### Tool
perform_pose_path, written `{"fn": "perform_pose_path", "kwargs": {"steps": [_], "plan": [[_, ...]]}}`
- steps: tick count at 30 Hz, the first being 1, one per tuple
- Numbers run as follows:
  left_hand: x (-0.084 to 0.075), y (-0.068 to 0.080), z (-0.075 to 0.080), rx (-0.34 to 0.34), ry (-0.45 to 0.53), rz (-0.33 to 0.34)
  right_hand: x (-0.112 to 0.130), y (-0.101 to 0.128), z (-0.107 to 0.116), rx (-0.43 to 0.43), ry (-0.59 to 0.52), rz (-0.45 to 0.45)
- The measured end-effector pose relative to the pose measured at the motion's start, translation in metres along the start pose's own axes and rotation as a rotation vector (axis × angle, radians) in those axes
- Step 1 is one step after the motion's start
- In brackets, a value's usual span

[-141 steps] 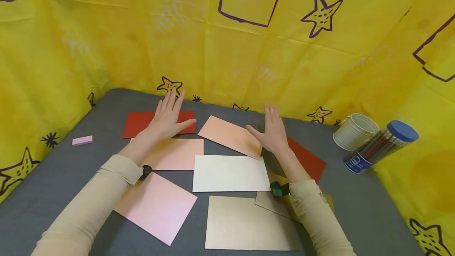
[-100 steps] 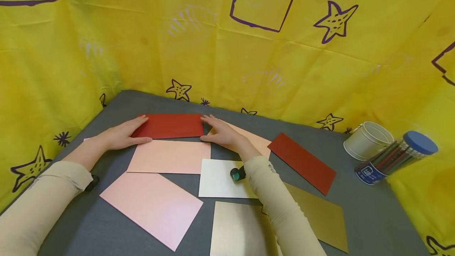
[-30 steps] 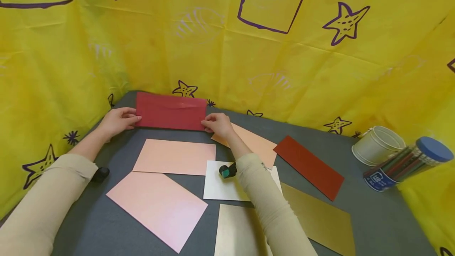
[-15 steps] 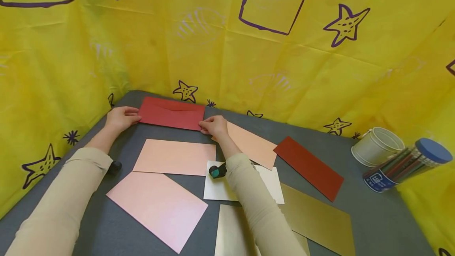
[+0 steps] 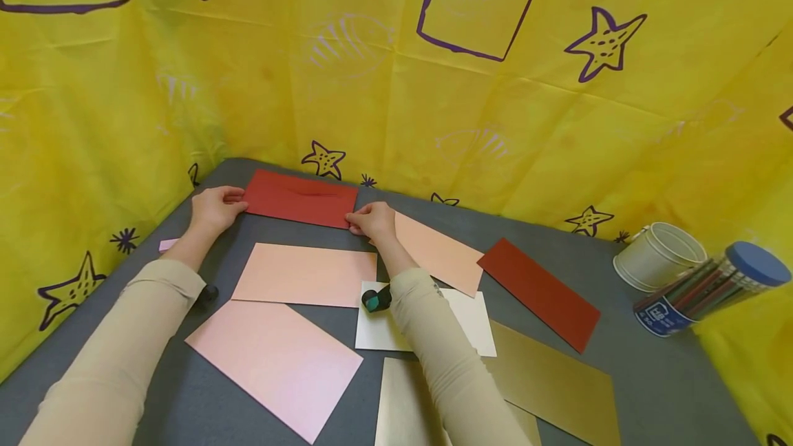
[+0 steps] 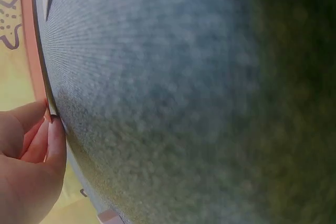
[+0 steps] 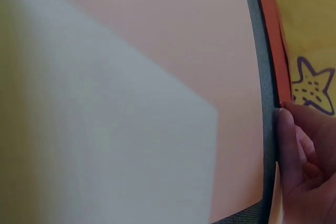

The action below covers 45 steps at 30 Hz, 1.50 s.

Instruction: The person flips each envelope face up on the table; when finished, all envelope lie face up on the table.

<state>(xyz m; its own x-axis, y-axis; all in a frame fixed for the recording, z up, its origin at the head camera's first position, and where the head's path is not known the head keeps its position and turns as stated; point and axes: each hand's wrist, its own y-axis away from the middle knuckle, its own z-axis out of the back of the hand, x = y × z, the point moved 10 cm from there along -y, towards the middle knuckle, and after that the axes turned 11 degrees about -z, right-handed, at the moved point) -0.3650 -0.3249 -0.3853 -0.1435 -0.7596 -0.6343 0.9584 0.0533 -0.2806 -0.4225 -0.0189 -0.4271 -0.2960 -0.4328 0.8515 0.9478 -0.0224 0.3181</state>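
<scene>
In the head view a red envelope (image 5: 300, 199), with a curved slit line across its upper part, lies at or just above the table's back left. My left hand (image 5: 217, 210) pinches its near left corner between thumb and fingers. The near right corner is pinched by my right hand (image 5: 375, 219). Seen from the left wrist, the fingertips of that hand (image 6: 34, 163) hold the envelope's thin edge (image 6: 32, 51). From the right wrist, thumb and finger of the other hand (image 7: 307, 153) meet on the red edge (image 7: 276, 40).
Peach (image 5: 310, 274), pink (image 5: 279, 360), white (image 5: 471, 319) and gold (image 5: 557, 384) flat rectangles lie nearer, some overlapping. Another red one (image 5: 539, 294) lies right. A whitish metal pail (image 5: 659, 257) and a tilted pencil tub (image 5: 706, 288) stand far right; a small pinkish block (image 5: 167, 245) is left.
Both hands have gone from spread over the table to the red envelope's two ends. They raised it with its face towards me, then lowered it flatter. In the last half second little moved.
</scene>
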Motion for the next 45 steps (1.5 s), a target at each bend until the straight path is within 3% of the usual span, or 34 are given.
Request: {"fn": "perform_pose_path", "kwargs": {"steps": [6, 12, 19, 24, 35, 40, 45], "plan": [[-0.001, 0.0, 0.0, -0.01, -0.025, -0.012, 0.001, 0.002, 0.002, -0.015, 0.056, 0.002], [-0.008, -0.001, -0.001, -0.011, -0.075, -0.072, 0.001, 0.003, 0.002, 0.004, 0.057, 0.004], [-0.013, -0.001, -0.004, 0.04, -0.144, -0.113, 0.002, 0.008, 0.006, 0.093, 0.023, 0.057], [-0.02, 0.001, -0.013, 0.088, -0.13, -0.137, 0.005, 0.012, 0.025, 0.134, 0.034, 0.11], [-0.078, 0.011, -0.054, 0.212, 0.019, -0.231, -0.012, 0.032, 0.107, 0.129, 0.064, 0.156], [-0.118, 0.02, -0.082, 0.306, 0.111, -0.337, -0.025, 0.047, 0.139, 0.11, 0.147, 0.195], [-0.156, 0.027, -0.111, 0.426, 0.164, -0.458, -0.041, 0.06, 0.163, 0.074, 0.315, 0.235]]}}
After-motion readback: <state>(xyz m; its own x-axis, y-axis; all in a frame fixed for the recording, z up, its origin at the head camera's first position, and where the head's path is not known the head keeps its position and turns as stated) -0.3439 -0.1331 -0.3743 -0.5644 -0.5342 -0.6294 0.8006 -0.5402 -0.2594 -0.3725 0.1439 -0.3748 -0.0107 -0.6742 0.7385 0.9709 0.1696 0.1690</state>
